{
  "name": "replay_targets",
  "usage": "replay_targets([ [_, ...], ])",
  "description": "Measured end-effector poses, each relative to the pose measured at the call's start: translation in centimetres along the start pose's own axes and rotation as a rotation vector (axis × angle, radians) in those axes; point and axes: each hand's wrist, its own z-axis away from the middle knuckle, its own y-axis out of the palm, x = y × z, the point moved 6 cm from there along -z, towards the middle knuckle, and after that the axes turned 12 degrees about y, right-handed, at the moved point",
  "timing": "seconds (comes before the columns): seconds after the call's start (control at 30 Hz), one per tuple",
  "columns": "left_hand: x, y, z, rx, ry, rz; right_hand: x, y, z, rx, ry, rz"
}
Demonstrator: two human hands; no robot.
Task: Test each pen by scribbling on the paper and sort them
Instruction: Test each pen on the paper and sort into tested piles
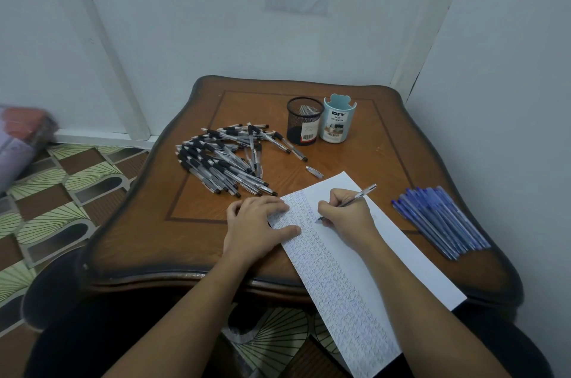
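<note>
Testing one pen [361, 193] on the paper [401, 254].
Left hand [256, 226] lies flat, fingers [278, 206] straight, pinning the sheet to the worktop [185, 238]; firm pressure there should stop sliding while the right hand [346, 211], curled round the pen, scribbles on bare space.

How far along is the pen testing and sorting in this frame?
Done: dense scribbles fill a strip of the paper, so many pens look tested; blue pens lie grouped at right. In hand: the right hand scribbles with a pen, the left hand presses the paper. Remaining: the black-grip pens pile, probably; no pens stick out of the mesh cup or DIY organizer.
</note>
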Motion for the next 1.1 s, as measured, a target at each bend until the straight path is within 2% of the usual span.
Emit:
replay_targets([
  [1.1, -0.07, -0.02, -0.01, -0.021, -0.003, 0.009, 0.17, -0.26, 0.00, -0.037, -0.029, 0.025],
])
